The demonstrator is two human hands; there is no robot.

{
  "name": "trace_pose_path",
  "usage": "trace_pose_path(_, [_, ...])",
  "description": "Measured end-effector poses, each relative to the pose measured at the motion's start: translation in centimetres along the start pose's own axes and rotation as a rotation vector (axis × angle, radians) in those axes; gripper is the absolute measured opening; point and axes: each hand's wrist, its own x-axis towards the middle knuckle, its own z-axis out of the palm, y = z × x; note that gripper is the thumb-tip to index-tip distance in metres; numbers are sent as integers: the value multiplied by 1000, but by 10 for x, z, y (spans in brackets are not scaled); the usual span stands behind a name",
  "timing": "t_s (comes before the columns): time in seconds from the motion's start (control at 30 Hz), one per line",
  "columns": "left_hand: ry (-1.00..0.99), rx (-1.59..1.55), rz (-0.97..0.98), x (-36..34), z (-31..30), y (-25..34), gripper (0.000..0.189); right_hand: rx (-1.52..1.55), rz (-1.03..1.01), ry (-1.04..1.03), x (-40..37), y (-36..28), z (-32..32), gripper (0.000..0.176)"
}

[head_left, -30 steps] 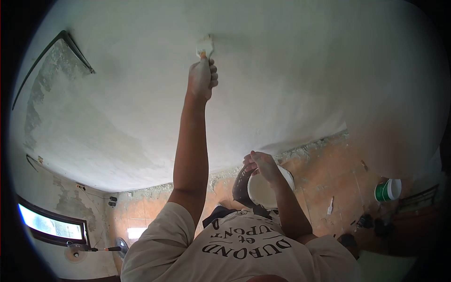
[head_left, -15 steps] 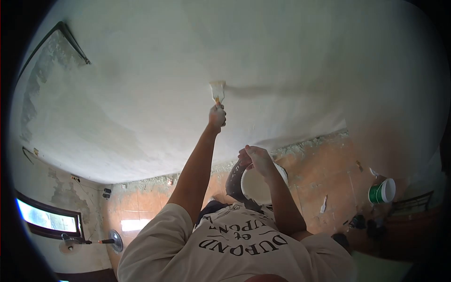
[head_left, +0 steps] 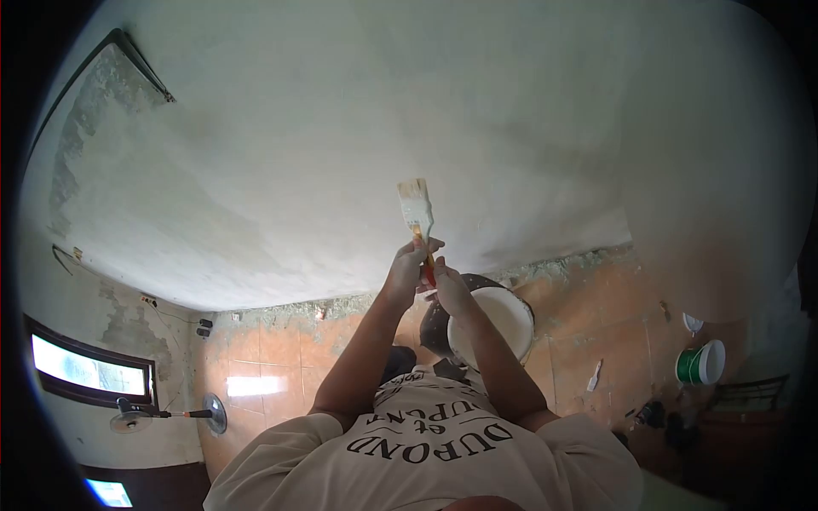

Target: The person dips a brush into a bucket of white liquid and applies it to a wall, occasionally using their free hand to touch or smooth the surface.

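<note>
A paintbrush [head_left: 416, 204] with pale, paint-coated bristles points up toward the wall, its bristles apparently clear of the surface. My left hand [head_left: 404, 274] is closed around its handle just below the brush head. Beside it, my right hand [head_left: 452, 289] has its fingers closed at the red lower end of the same handle. Below my right forearm is a round white bucket or its pale contents [head_left: 503, 319], next to a dark, white-speckled container [head_left: 436, 328]; my arm partly covers them.
The pale wall [head_left: 298, 170] fills the upper view. On the orange tiled floor [head_left: 588, 341] lie a small white tool [head_left: 595, 376] and a green-and-white bucket [head_left: 700, 364]. A standing fan [head_left: 132, 417] is at the left, near a window [head_left: 85, 370].
My left hand has drawn the paintbrush down and back from the wall toward my body. My right hand, previously apart above the bucket, now meets the handle.
</note>
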Motion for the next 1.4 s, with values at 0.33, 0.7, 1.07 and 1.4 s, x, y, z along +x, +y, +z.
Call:
trace_pose_path(0.33, [-270,195,-18,17,-14,9,43,472,-185,-46,9,-23,-2,36])
trace_pose_path(0.7, [-148,149,138,44,-52,48,48,254,-421,145,41,-80,12,10])
trace_pose_path(1.07, [-235,372,601,63,-94,139,48,-102,-823,522,133,-235,40,39])
trace_pose_path(1.4, [-387,321,653,99,-110,166,46,-120,-80,482,148,-123,11,48])
